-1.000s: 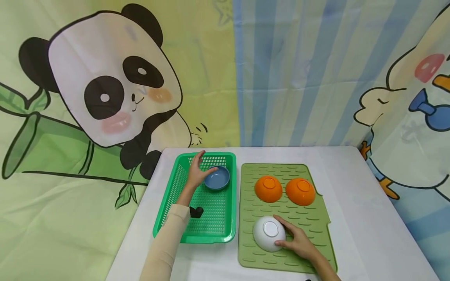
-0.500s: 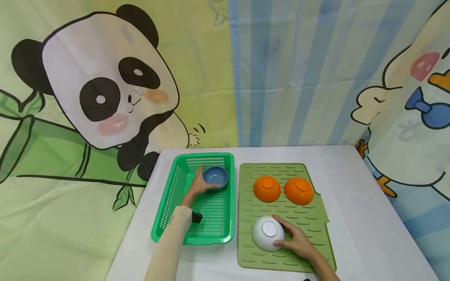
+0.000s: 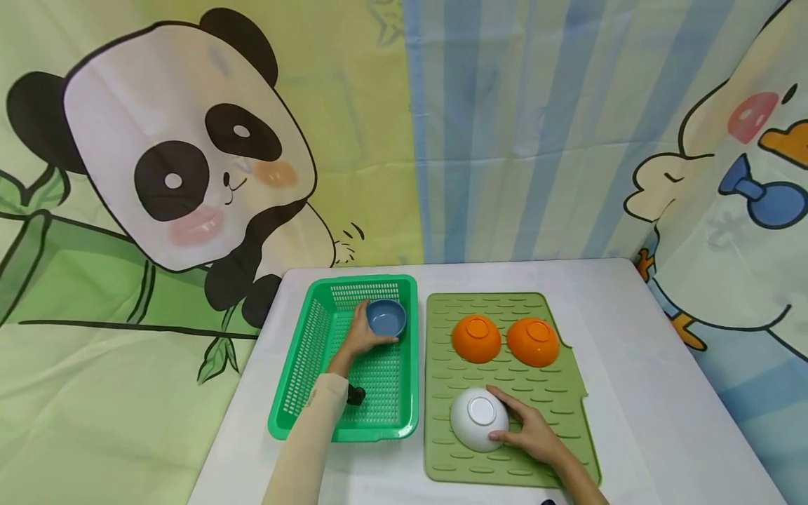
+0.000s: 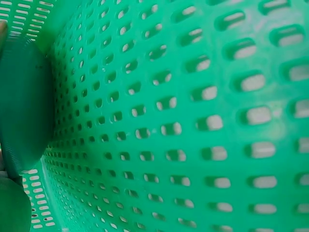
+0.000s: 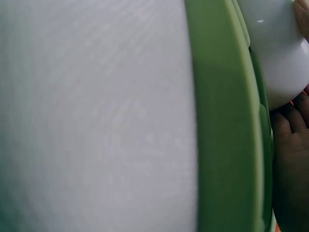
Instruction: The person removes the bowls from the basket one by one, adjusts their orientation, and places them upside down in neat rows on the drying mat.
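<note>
Inside the green plastic basket (image 3: 413, 351), my left hand (image 3: 363, 334) holds a small blue bowl (image 3: 387, 317) that sits open side up near the far right corner. Its fingers lie at the left side of the bowl and the thumb along the near rim. In the left wrist view the bowl (image 4: 24, 104) shows dark at the left edge. My right hand (image 3: 533, 435) grips an upside-down white bowl (image 3: 470, 424) by its right side on the green drying mat (image 3: 505, 470). The right wrist view shows that white bowl (image 5: 277, 53) with fingers curled against it.
Two orange bowls, one on the left (image 3: 476, 339) and one on the right (image 3: 533, 342), lie upside down on the far half of the mat. Basket and mat stand side by side on a white table (image 3: 656, 393). A printed curtain (image 3: 505, 140) hangs behind.
My left hand has come down from above the blue bowl and closed round its left and near sides. The right hand stays on the white bowl. The head view has shifted slightly.
</note>
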`<control>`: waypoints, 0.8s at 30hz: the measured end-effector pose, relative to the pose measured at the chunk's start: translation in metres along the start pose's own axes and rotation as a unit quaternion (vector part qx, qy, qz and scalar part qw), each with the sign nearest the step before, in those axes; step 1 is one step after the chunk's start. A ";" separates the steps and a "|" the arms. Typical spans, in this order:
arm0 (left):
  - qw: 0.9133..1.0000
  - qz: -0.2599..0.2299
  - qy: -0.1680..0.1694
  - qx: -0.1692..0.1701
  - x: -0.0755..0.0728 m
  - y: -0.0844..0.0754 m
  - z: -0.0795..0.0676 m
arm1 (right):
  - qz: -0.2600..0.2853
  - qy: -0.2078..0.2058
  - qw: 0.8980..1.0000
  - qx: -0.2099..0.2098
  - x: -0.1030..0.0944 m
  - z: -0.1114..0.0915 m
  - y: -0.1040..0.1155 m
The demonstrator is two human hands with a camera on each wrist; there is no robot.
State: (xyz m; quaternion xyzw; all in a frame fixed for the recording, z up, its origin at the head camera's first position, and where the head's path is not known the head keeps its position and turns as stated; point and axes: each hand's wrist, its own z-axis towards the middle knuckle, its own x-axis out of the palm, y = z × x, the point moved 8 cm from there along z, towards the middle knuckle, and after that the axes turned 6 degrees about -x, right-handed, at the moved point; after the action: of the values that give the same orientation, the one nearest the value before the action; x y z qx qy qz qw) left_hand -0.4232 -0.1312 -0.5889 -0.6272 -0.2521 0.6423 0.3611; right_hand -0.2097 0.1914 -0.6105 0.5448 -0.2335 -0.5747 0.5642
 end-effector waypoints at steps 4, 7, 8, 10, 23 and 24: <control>1.000 0.008 0.001 0.000 0.001 -0.001 0.001 | 0.003 -0.001 1.000 0.003 -0.002 0.003 0.014; 1.000 0.018 0.002 -0.002 0.001 -0.002 0.002 | -0.006 0.003 1.000 0.005 -0.002 0.004 0.019; 1.000 0.022 0.002 -0.003 0.001 -0.003 0.002 | -0.010 0.005 1.000 0.002 -0.002 0.004 0.021; 0.999 0.039 0.003 -0.004 0.001 -0.004 0.004 | -0.012 0.007 1.000 0.002 -0.003 0.004 0.021; 0.984 0.167 0.048 -0.043 0.003 -0.012 0.011 | 0.014 0.007 1.000 0.024 0.000 0.003 0.010; 0.982 0.175 0.053 -0.048 0.003 -0.012 0.012 | 0.012 0.007 1.000 0.024 0.000 0.002 0.006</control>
State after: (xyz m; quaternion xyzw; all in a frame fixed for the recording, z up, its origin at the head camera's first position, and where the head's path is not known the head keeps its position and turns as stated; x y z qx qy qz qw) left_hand -0.4331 -0.1194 -0.5805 -0.7114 -0.1496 0.6489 0.2248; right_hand -0.2091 0.1890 -0.6049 0.5593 -0.2502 -0.5584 0.5592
